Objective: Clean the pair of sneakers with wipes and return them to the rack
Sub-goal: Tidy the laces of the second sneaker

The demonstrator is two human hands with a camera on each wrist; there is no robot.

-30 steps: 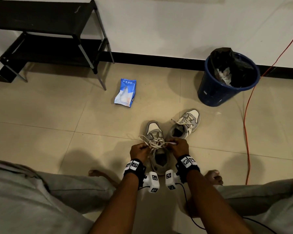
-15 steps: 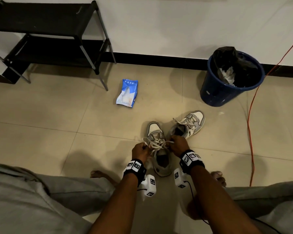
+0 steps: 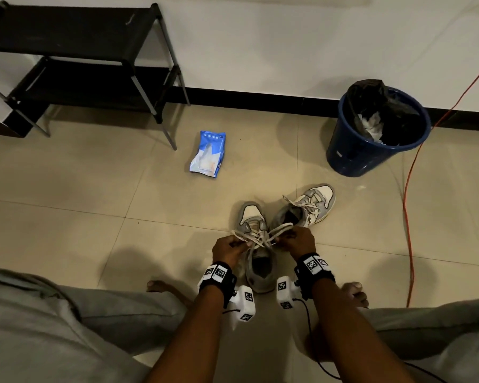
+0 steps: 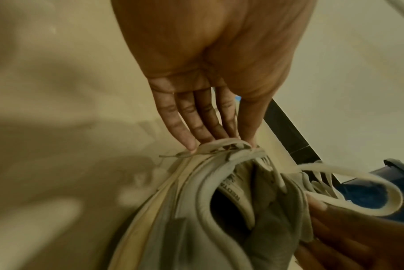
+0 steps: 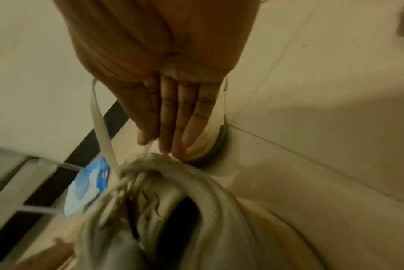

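Two grey-and-white sneakers stand on the tiled floor. The near sneaker [image 3: 251, 217] points away from me, between my hands; the far sneaker [image 3: 314, 203] lies angled to its right. My left hand [image 3: 230, 248] pinches a lace loop [image 3: 244, 236] on the near sneaker's left side. My right hand [image 3: 297, 241] pinches the other lace loop [image 3: 281, 229] on its right. In the left wrist view the fingertips [image 4: 191, 143] close on the lace at the sneaker's collar [image 4: 196, 210]. In the right wrist view a lace strip [image 5: 101, 124] runs up past the thumb.
A blue wipes pack [image 3: 208, 154] lies on the floor beyond the sneakers. The black two-tier rack [image 3: 67, 51] stands at the back left against the wall. A blue bin [image 3: 371, 145] with a black liner sits back right, with an orange cable [image 3: 407, 203] beside it. My bare feet flank the near sneaker.
My hands have drawn slightly apart, pulling the lace loops out to either side over the near sneaker. The sneakers have stayed where they were.
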